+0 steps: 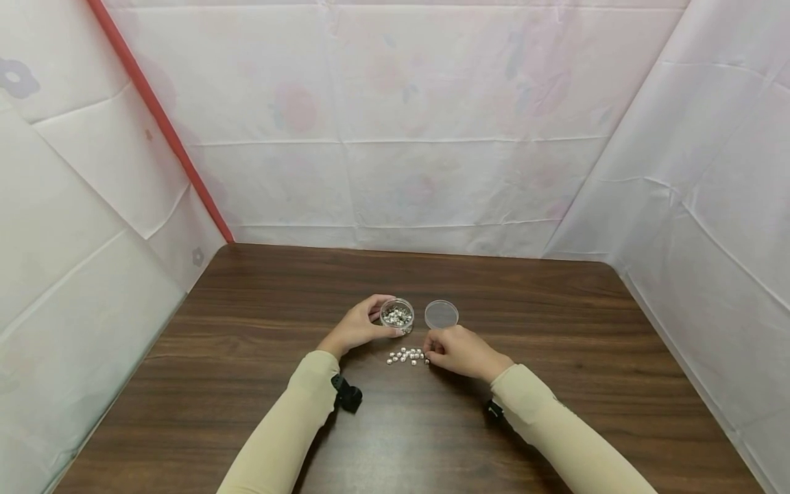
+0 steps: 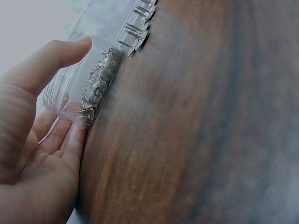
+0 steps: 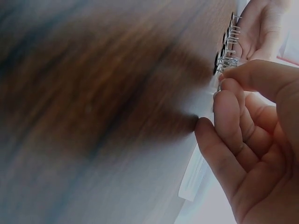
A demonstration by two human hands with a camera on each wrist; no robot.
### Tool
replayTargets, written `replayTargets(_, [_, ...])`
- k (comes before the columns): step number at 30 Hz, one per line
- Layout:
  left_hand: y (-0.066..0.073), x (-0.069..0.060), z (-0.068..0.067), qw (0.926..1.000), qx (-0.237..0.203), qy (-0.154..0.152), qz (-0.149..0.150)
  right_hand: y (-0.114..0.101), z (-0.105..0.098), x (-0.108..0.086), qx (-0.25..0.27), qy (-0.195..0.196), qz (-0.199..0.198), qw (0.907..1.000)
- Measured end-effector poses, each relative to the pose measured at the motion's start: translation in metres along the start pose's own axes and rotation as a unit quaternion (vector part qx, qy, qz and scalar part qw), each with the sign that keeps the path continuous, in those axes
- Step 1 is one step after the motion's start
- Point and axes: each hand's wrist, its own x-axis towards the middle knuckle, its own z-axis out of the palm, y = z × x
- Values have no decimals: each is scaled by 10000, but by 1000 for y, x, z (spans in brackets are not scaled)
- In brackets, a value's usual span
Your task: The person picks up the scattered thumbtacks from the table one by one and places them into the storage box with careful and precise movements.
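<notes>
Apparently loose tacks [image 1: 404, 355] are being handled singly: left hand [image 1: 361, 326] clasps the tub [image 2: 74, 77] short of the table's [image 1: 420, 432] far edge; right hand [image 1: 463, 352], pinch indeterminable, needs fingertip precision next.

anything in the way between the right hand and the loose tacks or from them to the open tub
Nothing visible separates the right hand from the loose tacks. Toward the tub, the left hand has its thumb along the near side; nothing covers the top, and the lid lies to the right.
</notes>
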Motion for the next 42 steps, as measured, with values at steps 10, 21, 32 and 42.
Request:
replayTargets(10, [1, 0, 1, 10000, -6, 32, 62, 0, -1, 1, -37, 52, 8, 10000])
replayTargets(21, [0, 0, 0, 10000, -24, 46, 22, 3, -3, 4, 316, -76, 60, 9995])
replayTargets(32, [-2, -1, -1, 10000, 20, 29, -28, 3, -16, 16, 549, 128, -25, 9984])
replayTargets(42, [1, -1, -1, 10000, -73, 25, -8, 2, -22, 35, 444, 447, 156, 9979])
